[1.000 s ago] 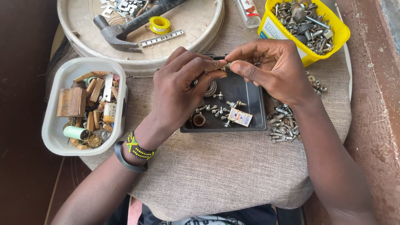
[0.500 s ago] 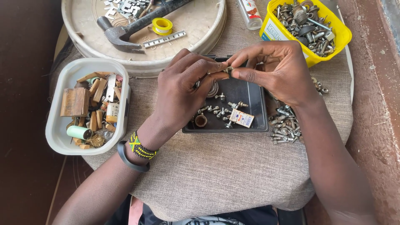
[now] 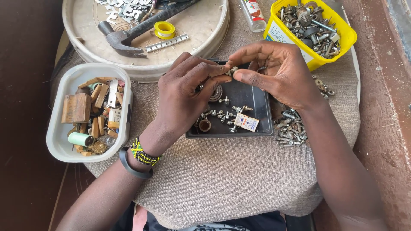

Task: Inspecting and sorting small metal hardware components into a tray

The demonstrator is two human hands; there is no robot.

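Note:
My left hand (image 3: 184, 96) and my right hand (image 3: 278, 72) meet fingertip to fingertip over a black tray (image 3: 261, 124). Between the thumbs and forefingers of both hands is a small metal screw (image 3: 233, 69); which part each hand grips is too small to tell. Inside the tray lie several small screws (image 3: 222, 114), a brown ring (image 3: 204, 125) and a small white packet (image 3: 246, 122). The left wrist wears a beaded bracelet and a black band.
A yellow tub (image 3: 338, 47) of bolts and nuts stands at the back right. Loose bolts (image 3: 289, 130) lie right of the tray. A white tub (image 3: 60, 137) of wooden bits sits left. A round tray (image 3: 201, 30) holds a hammer (image 3: 128, 36) and yellow tape roll (image 3: 164, 29).
Both hands stay joined over the black tray, with only slight finger movement on the small screw. Nothing else has shifted.

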